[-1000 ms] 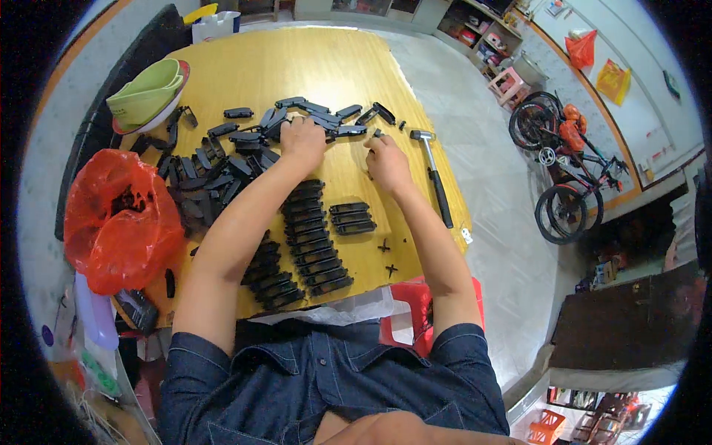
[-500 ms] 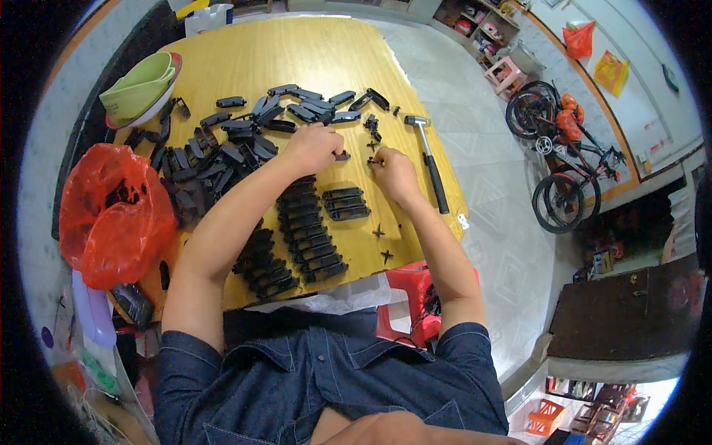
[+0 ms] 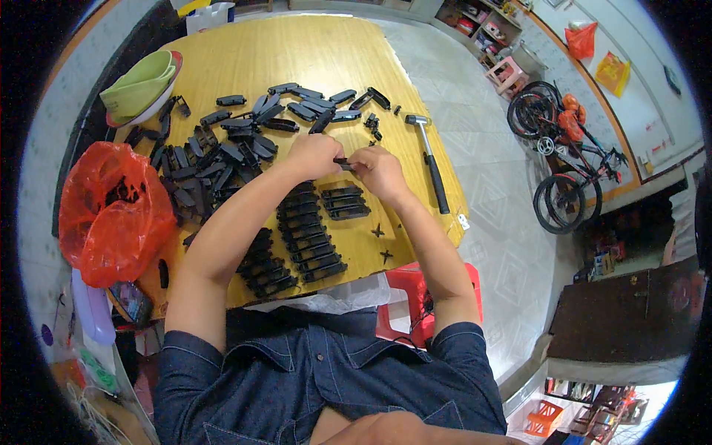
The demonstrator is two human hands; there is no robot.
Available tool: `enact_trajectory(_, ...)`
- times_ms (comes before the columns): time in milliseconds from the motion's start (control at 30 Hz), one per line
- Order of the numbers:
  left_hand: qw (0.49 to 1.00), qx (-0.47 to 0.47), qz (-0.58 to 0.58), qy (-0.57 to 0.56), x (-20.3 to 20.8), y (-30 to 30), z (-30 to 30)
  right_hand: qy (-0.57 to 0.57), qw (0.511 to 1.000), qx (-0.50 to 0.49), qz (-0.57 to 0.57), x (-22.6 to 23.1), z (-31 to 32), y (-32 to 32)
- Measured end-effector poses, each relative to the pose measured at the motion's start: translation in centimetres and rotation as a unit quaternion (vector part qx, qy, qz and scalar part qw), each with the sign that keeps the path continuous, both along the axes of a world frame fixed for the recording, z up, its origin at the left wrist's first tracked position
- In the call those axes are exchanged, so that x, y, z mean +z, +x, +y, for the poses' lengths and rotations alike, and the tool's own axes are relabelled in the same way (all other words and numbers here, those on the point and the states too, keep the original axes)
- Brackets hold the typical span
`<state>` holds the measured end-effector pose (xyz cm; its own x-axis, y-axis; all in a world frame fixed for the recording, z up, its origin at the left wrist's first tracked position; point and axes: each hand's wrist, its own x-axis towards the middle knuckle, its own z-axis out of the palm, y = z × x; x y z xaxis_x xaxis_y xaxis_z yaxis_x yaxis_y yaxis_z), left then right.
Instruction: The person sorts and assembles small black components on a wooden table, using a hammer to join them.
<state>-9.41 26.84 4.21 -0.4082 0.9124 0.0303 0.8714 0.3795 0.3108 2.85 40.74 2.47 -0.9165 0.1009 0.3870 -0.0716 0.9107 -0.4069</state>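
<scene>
My left hand (image 3: 314, 156) is closed around a short black plastic part (image 3: 343, 163) held just above the table. My right hand (image 3: 380, 170) pinches at the right end of this part; whether a smaller piece sits under those fingertips is hidden. Closer to me, similar black parts stand in neat rows (image 3: 315, 241), with a shorter stack (image 3: 345, 202) beside them. A loose heap of black parts (image 3: 215, 167) spreads left of my left hand. Two small black cross-shaped pieces (image 3: 386, 256) lie near the table's front right.
A hammer (image 3: 430, 163) with a black grip lies along the right edge of the wooden table (image 3: 297, 52). Small black bits (image 3: 373, 126) sit beyond my right hand. On the left are a red plastic bag (image 3: 115, 222) and green bowls (image 3: 141, 81). A red stool (image 3: 404, 285) stands below the table's edge.
My right hand has moved left from the small pieces to the black part in my left hand. My left hand has shifted slightly nearer to me, and the two hands now meet.
</scene>
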Motion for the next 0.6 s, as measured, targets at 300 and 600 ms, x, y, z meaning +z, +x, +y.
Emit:
enact_trajectory(300, 0.999, 0.005, 0.032, 0.0, 0.3, 0.1, -0.2, 0.076, 0.986, -0.058, -0.135, 1.6, -1.8, -0.2)
enact_trajectory(600, 0.997, 0.024, 0.071, 0.011, -0.4, 0.6, -0.7, 0.113, 0.981, -0.023, -0.155, 2.5, -0.5, -0.9)
